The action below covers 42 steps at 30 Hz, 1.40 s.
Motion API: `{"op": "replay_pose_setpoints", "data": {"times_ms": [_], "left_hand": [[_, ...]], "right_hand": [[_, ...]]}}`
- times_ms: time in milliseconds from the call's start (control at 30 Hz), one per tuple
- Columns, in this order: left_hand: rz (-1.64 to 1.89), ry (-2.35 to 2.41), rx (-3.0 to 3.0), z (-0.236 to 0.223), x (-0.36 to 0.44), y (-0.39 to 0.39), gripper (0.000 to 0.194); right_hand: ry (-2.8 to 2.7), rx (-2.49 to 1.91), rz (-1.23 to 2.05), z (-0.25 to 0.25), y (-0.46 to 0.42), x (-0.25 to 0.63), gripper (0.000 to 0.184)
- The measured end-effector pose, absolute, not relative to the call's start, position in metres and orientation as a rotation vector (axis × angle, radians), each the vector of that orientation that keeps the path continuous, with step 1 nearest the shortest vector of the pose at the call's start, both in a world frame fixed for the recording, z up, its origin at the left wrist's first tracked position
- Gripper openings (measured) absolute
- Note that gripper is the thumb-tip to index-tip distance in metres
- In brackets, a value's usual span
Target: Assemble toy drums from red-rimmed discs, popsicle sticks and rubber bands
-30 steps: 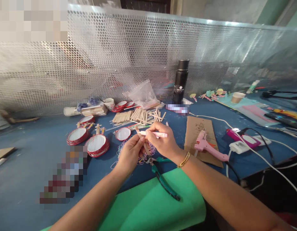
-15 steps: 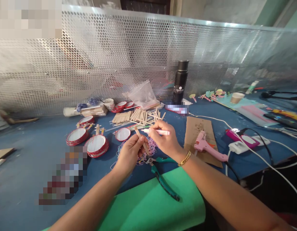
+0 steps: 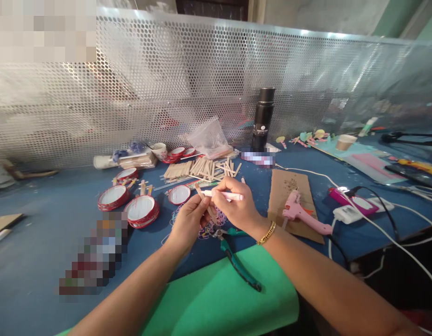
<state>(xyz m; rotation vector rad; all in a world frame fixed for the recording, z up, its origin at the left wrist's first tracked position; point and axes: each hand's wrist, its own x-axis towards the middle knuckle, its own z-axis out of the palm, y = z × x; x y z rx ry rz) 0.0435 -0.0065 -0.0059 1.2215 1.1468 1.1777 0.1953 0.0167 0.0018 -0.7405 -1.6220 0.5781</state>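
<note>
Spreading along the near edge, a green sheet [image 3: 219, 298] lies beneath one handle of the pliers [image 3: 236, 265]. Beyond, the left hand [image 3: 190, 218] pinches a wooden stick [image 3: 199, 191] above tangled bands [image 3: 221, 217]; the right hand [image 3: 238, 207] grips a pink marker [image 3: 233, 196], tip at the stick. Farther back are loose sticks [image 3: 206, 169], then a black bottle [image 3: 263, 116].

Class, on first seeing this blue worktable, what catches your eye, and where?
The wide, bright green sheet at the bottom of the picture probably strikes first. At the centre, the right hand holds a slim pale-pink pen at a flat wooden stick in the left hand. Behind stands a tall black bottle before the perforated silver metal panel.
</note>
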Motion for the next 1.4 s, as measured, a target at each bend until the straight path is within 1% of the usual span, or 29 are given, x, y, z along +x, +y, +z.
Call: {"op": "replay_pose_setpoints", "data": {"times_ms": [67, 233, 333, 400, 500, 600, 700, 833, 933, 1167, 1400], "left_hand": [[1.185, 1.146, 1.228, -0.007, 0.043, -0.006, 0.049], [1.173, 1.138, 1.202, -0.006, 0.044, -0.007, 0.047], [1.168, 1.104, 1.127, -0.004, 0.044, -0.008, 0.046], [1.172, 1.083, 1.092, -0.004, 0.043, -0.008, 0.046], [1.188, 1.076, 1.072, -0.005, 0.043, -0.008, 0.048], [1.18, 1.101, 1.095, -0.007, 0.044, -0.008, 0.048], [1.163, 1.122, 1.13, -0.008, 0.045, -0.008, 0.049], [1.156, 1.126, 1.156, -0.007, 0.046, -0.008, 0.05], [1.146, 1.131, 1.201, -0.007, 0.046, -0.007, 0.051], [1.147, 1.155, 1.249, -0.01, 0.044, -0.008, 0.049], [1.155, 1.16, 1.28, -0.007, 0.043, -0.008, 0.05]], "right_hand": [[-1.637, -0.724, 0.576, 0.002, 0.017, 0.194, 0.018], [-1.599, -0.755, 0.528, -0.002, 0.026, 0.201, 0.023], [-1.556, -0.696, 0.668, -0.003, 0.029, 0.204, 0.014], [-1.542, -0.655, 0.738, -0.003, 0.028, 0.203, 0.012], [-1.537, -0.66, 0.704, -0.002, 0.025, 0.2, 0.011], [-1.563, -0.67, 0.67, -0.001, 0.021, 0.198, 0.016], [-1.565, -0.701, 0.698, 0.0, 0.018, 0.197, 0.009], [-1.57, -0.727, 0.742, -0.001, 0.016, 0.195, 0.006], [-1.598, -0.741, 0.708, -0.001, 0.015, 0.195, 0.012], [-1.643, -0.734, 0.76, -0.001, 0.013, 0.193, 0.017], [-1.602, -0.789, 0.627, -0.002, 0.02, 0.199, 0.019]]}}
